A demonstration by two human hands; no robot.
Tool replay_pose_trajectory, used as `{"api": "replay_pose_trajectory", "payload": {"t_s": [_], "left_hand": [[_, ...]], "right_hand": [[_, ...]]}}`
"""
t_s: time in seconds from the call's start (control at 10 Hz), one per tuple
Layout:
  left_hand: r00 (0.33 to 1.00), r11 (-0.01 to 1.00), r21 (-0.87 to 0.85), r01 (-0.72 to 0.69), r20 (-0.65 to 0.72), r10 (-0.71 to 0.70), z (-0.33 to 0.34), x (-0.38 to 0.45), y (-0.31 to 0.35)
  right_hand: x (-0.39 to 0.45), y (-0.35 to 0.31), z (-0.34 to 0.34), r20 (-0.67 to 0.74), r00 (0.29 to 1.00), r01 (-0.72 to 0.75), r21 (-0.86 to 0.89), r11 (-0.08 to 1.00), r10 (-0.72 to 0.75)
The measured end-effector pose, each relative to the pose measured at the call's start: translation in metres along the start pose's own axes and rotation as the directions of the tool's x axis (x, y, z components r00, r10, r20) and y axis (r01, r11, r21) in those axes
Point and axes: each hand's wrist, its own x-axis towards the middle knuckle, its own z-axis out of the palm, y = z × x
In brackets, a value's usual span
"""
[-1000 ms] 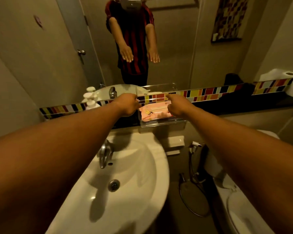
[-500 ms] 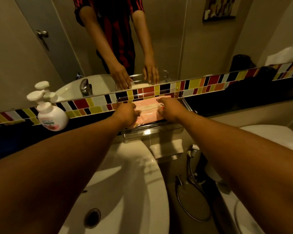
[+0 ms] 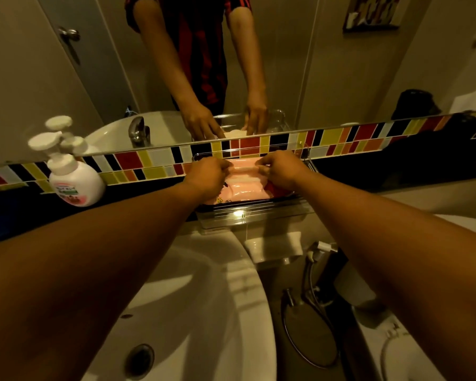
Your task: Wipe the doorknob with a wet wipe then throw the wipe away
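A pink pack of wet wipes [image 3: 247, 185] lies in a clear plastic tray [image 3: 254, 215] fixed under the mirror, above the sink. My left hand [image 3: 208, 176] pinches the pack's left side. My right hand [image 3: 279, 169] pinches its top right, and the wrapper is creased between them. No loose wipe shows. The mirror reflects a grey door with a round metal doorknob [image 3: 69, 33] at the upper left.
A white pump soap bottle [image 3: 72, 176] stands on the dark ledge at left. The white sink [image 3: 204, 312] is below my arms. A bidet hose [image 3: 311, 273] and toilet [image 3: 390, 350] are at right. A coloured tile strip [image 3: 341, 136] runs under the mirror.
My view has dropped and moved closer to the tray. Both hands have gone from the pack's edges to pinching its top, and the wrapper is now puckered.
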Motion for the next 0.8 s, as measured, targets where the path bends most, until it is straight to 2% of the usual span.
{"api": "replay_pose_trajectory", "payload": {"t_s": [0.1,0.2,0.5,0.6,0.7,0.8], "left_hand": [[0.996,0.988,0.147,-0.051,0.073,0.041,0.004,-0.002,-0.002],[0.987,0.929,0.343,-0.138,0.127,0.100,0.010,-0.003,-0.003],[0.981,0.870,0.468,-0.155,0.174,0.081,0.018,-0.002,0.002],[0.962,0.899,0.409,-0.157,0.269,0.045,0.008,-0.007,0.004],[0.947,0.931,0.329,-0.160,0.319,0.049,-0.004,-0.013,0.006],[0.980,0.978,0.194,-0.071,0.198,0.032,-0.040,-0.024,0.014]], "right_hand": [[-0.001,0.004,0.002,0.052,0.999,0.008,-0.049,0.999,-0.006],[-0.003,0.009,0.006,0.059,0.998,-0.003,-0.061,0.998,0.006],[0.003,0.007,0.016,0.117,0.993,0.012,-0.202,0.979,0.012],[-0.005,0.001,0.018,0.151,0.988,0.072,-0.378,0.923,-0.016],[-0.009,-0.003,0.017,0.164,0.986,0.103,-0.434,0.895,-0.034],[-0.012,-0.020,0.002,0.044,0.996,0.087,-0.337,0.937,-0.077]]}}
